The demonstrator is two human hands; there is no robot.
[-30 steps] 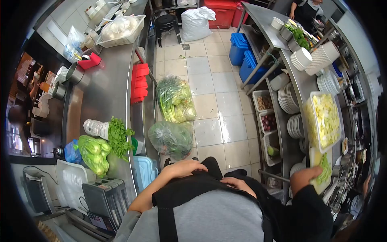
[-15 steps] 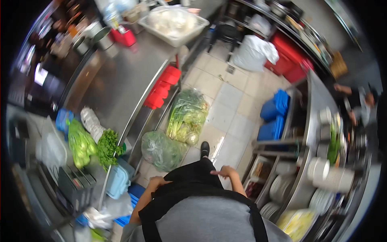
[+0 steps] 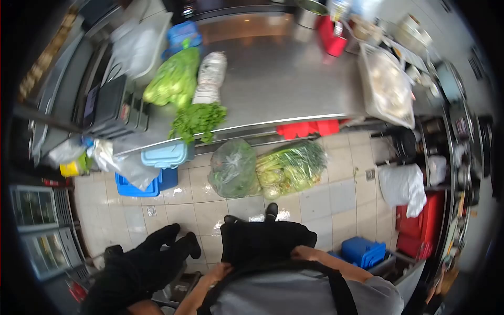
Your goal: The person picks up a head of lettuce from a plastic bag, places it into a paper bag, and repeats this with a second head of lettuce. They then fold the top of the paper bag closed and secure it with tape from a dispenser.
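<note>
Apron (image 3: 265, 240): in the head view, black cloth at our waist; we judge it light and soft, easiest taken by its side edges.
Left hand (image 3: 219, 271): fingers curled against one side of the apron; whether they pinch cloth, we cannot tell.
Right hand (image 3: 305, 253): fingers bent onto its other side, tips hidden, grip unclear.
Clear bag (image 3: 233, 169) and vegetable bag (image 3: 294, 169): on the floor beyond our shoes (image 3: 271, 211); plastic probably slippery, leaves crushable.
Worktop (image 3: 273, 79): herbs (image 3: 199, 119) at its rim.
Co-worker (image 3: 142, 269): close on our left, limiting room.
</note>
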